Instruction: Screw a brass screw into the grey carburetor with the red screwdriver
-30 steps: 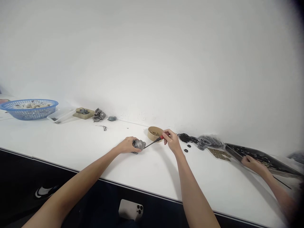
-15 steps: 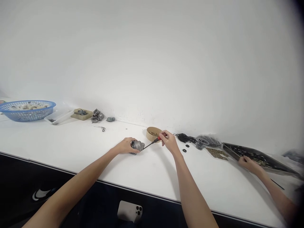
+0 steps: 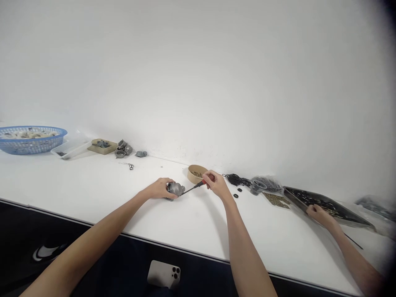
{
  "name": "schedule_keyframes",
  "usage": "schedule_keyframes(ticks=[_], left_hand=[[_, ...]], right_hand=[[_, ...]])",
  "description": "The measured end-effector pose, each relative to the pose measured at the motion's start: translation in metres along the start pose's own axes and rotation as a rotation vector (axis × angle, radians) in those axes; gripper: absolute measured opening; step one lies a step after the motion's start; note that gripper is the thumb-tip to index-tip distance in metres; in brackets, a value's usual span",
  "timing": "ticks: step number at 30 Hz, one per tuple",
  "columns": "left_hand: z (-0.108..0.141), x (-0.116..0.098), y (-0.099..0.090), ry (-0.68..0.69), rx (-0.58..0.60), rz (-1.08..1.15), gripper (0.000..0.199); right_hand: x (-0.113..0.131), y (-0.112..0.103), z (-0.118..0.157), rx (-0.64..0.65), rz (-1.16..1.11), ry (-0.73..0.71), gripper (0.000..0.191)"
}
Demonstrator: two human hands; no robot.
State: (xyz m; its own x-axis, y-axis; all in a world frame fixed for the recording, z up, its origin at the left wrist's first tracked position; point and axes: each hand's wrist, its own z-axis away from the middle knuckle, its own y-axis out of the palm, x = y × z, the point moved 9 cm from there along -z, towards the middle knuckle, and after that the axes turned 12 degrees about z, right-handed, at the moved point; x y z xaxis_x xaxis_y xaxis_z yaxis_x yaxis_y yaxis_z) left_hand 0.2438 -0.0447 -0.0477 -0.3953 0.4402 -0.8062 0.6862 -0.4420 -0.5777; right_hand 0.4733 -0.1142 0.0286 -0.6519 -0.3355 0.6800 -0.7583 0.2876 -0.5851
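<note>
Left hand (image 3: 159,189) wrapped round a small grey metal part (image 3: 175,188), pressing it to the white table (image 3: 93,185). Right hand (image 3: 215,184) pinching a red-handled screwdriver (image 3: 195,187) — thin shaft angled down-left, tip at the part, seemingly in contact though too small to confirm. Round tan bowl (image 3: 196,173) of small brassy bits just behind the tool. Black rings (image 3: 236,179) near, to the right. Far left: blue basket (image 3: 31,139), clear tray (image 3: 71,147), more grey parts (image 3: 123,149). Far right — another person's hand (image 3: 318,213) at a dark tray (image 3: 328,202). Phone (image 3: 163,274) below table edge.
</note>
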Motion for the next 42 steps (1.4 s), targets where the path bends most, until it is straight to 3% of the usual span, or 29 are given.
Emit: schedule_keyframes(ticks=[3,8,12,17,21,25,29,34,39,42], left_hand=[[0.001,-0.002,0.000,0.001,0.006,0.020,0.083],[0.002,-0.001,-0.001,-0.004,0.003,0.045,0.082],[0.003,0.000,-0.002,0.000,0.008,0.024,0.081],[0.003,0.001,-0.003,0.020,0.024,0.012,0.081],[0.003,0.001,-0.003,0.043,0.027,0.008,0.081],[0.005,0.001,-0.004,0.039,0.029,0.018,0.081],[0.006,0.000,-0.006,0.038,0.025,0.010,0.081],[0.006,-0.002,-0.006,0.056,0.020,-0.007,0.082],[0.006,0.000,-0.006,0.042,0.021,0.007,0.083],[0.006,0.001,-0.007,0.031,0.022,0.014,0.084]], right_hand=[[0.006,0.005,0.001,0.063,-0.023,-0.053,0.030],[0.002,0.001,0.003,0.051,0.099,0.016,0.032],[0.007,0.008,0.005,0.147,0.056,-0.020,0.032],[0.004,0.005,0.005,0.098,0.169,0.019,0.034],[0.005,0.011,0.007,0.168,0.120,-0.028,0.035],[-0.004,0.007,0.007,0.115,0.175,0.046,0.035],[0.004,0.012,0.009,0.157,0.189,-0.025,0.033],[0.004,0.006,0.010,0.067,0.226,0.033,0.032],[0.011,0.013,0.012,0.152,0.122,-0.066,0.031],[0.002,0.009,0.012,0.118,0.162,0.023,0.030]])
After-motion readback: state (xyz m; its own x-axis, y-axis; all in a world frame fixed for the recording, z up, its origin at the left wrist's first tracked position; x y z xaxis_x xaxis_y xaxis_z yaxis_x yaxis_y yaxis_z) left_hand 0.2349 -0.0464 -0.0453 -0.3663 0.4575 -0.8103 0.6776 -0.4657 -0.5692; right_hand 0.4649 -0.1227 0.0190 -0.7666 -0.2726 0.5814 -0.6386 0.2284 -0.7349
